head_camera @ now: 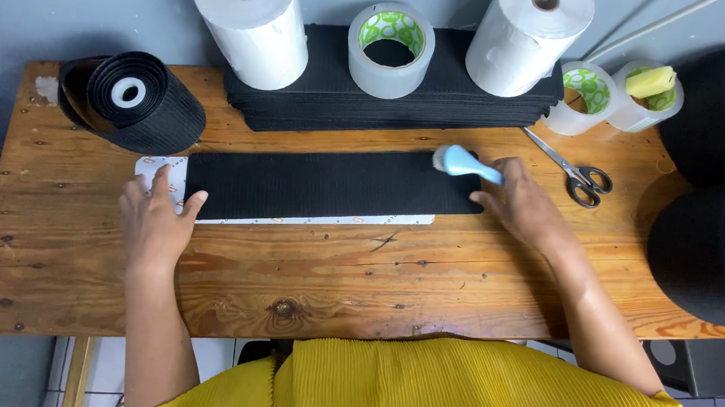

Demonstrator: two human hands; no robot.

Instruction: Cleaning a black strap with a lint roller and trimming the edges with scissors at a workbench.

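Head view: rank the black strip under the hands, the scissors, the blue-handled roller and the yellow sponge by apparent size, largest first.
1. Black strip
2. Scissors
3. Blue-handled roller, partly hidden by the right hand, so its place against the scissors is unsure
4. Yellow sponge

We see a long black ribbed strip (330,186) lying flat across the wooden worktop (289,283), on top of a white backing sheet (161,171) that peeks out at its left end and lower edge. A small light-blue roller (461,162) rests on the strip's upper right end.
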